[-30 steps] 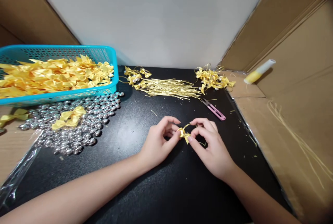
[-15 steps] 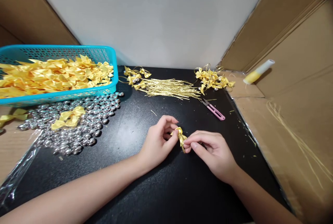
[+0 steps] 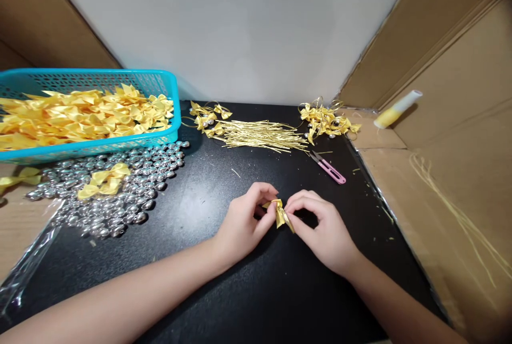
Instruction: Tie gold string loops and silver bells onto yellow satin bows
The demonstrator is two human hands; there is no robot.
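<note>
A yellow ribbon bow [image 3: 280, 214] is pinched between the thumb and fingers of my left hand [image 3: 248, 221], above the black tabletop [image 3: 224, 301]. Close on its right side, my right hand [image 3: 326, 229] is closed, thumb and forefinger pressed together at a thin gold cord by the bow. The fingers hide part of the bow, and I cannot make out how the cord runs round it. Beyond the hands lies a pile of gold cord pieces [image 3: 262, 136], with pink thread snips [image 3: 328, 168] to its right.
At the left stands a turquoise basket [image 3: 176, 104] full of yellow bows. In front of it spread many silver beads [image 3: 136, 202] with loose bows [image 3: 106, 180] on top. Finished-looking bows with cord loops [image 3: 326, 120] lie at the back right. A white-and-yellow tube [image 3: 398, 109] leans by the cardboard wall [image 3: 448, 82].
My right hand has shifted slightly up, its thumb and forefinger now pinched together beside the bow. My left hand keeps hold of the bow, which has turned a little.
</note>
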